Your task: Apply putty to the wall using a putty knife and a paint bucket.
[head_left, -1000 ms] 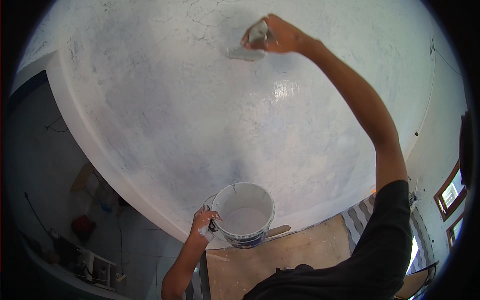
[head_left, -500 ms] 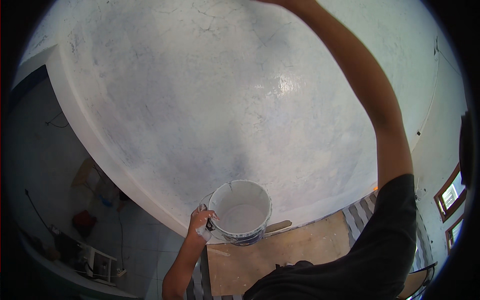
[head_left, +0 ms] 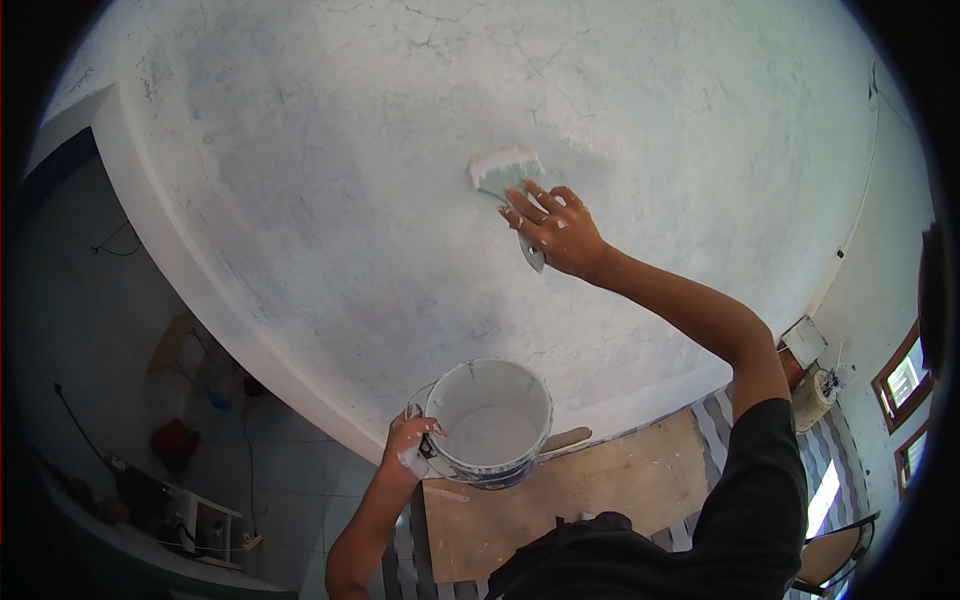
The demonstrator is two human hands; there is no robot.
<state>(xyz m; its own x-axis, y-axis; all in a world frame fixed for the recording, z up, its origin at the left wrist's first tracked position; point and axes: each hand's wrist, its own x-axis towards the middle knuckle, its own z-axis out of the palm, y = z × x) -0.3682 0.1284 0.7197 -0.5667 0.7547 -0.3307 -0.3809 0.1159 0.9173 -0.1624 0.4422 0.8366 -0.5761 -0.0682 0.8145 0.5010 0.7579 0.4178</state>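
I have the right hand [head_left: 558,230] up against the white wall [head_left: 350,200], a little above and right of the middle of the frame. Its fingers [head_left: 530,210] are gripping a wide flat paintbrush [head_left: 503,175]. I see the brush tilted, its white-coated bristles at the upper end, by the wall surface, and the handle's end, with a hole in it, poking out below the palm. Whether the bristles press on the wall, I can't tell from this angle.

Lower, just left of centre, I have the left hand [head_left: 408,440] closed on the left edge of a plastic bucket [head_left: 485,383], fingers over the rim; white smears mark the skin. I look into the bucket's open mouth and see pale paint [head_left: 495,433] in the bottom. The wire handle [head_left: 416,397] loops out beside that hand.

Beneath the bucket, I get a brown board [head_left: 600,500] along the wall's foot, with a long tan strip [head_left: 567,440] near its upper edge. At lower right I see a striped floor covering [head_left: 713,440], a cream container [head_left: 815,402] and a chair [head_left: 832,555]; at lower left, a red object [head_left: 173,445] beyond the wall's edge, too dim to name.
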